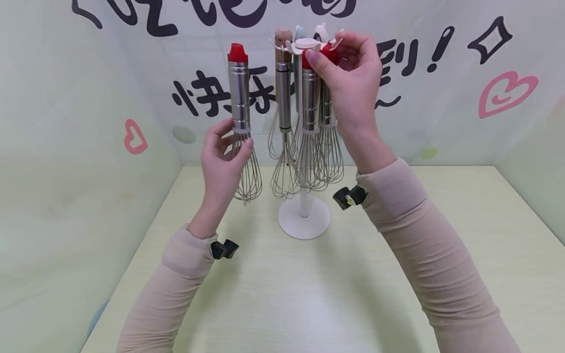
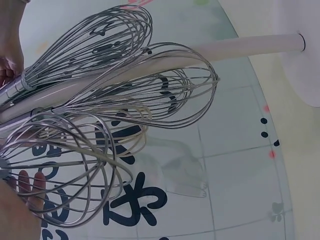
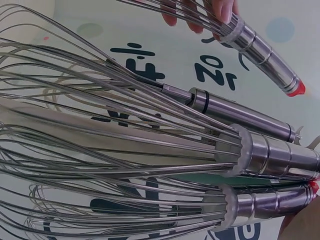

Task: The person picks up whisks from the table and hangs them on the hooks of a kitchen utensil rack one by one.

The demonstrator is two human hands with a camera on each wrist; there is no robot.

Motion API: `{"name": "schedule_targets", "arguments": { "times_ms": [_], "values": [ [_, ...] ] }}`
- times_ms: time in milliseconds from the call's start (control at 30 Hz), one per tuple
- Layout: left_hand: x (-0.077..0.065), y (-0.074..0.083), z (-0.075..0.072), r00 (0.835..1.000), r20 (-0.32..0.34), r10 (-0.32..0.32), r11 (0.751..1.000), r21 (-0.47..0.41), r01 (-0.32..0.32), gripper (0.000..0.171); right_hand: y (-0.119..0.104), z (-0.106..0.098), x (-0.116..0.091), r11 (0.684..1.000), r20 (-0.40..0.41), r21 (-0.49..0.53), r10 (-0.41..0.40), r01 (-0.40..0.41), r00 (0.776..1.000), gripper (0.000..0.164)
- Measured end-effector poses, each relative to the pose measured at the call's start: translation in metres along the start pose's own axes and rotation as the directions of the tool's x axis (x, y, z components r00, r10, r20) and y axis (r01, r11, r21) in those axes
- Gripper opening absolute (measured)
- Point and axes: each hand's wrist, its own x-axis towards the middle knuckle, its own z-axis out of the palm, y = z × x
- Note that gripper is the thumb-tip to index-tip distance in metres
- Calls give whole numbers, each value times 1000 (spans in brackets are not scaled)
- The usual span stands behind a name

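In the head view my left hand [image 1: 222,157] holds a whisk [image 1: 240,93] upright, left of a white hanging rack [image 1: 293,228]. Its thumb and fingers grip where the wires meet the steel handle; a red cap tops that handle. My right hand [image 1: 355,78] is up at the rack's hooks, fingers curled around the red end of a second whisk [image 1: 327,105]. The right thumb lies against the red top of the front hanging whisk [image 1: 311,98]. In the right wrist view both red-ended hanging whisks [image 3: 275,157] appear side by side; the right fingertips are hidden.
A slimmer steel-handled whisk [image 1: 284,98] and a wooden-handled one [image 1: 283,37] hang on the rack's left side. Pale blue and white handle ends show behind. The rack's round base stands on a light table [image 1: 273,294] before a printed backdrop [image 1: 441,122].
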Motion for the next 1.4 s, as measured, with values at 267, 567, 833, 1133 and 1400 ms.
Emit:
{"name": "schedule_targets", "arguments": {
  "times_ms": [267,567,833,1133,1400],
  "values": [
    [-2,4,7,1000,10,10,1000,-6,-10,56,-3,6,-7,999,-13,-35,-17,17,1000,34],
    [-7,8,13,998,61,34,999,-14,-34,57,-6,9,-13,998,-12,-54,-34,33,999,32],
    [-10,12,16,997,57,43,999,28,-44,56,-4,10,-13,998,3,-52,-40,40,999,32],
    [-10,14,19,996,63,62,997,44,-65,55,-2,7,-11,997,6,-52,-65,65,998,33],
    [-8,15,21,996,60,60,997,51,-63,55,-3,7,-11,997,17,-44,-70,70,997,35]
  ]
}}
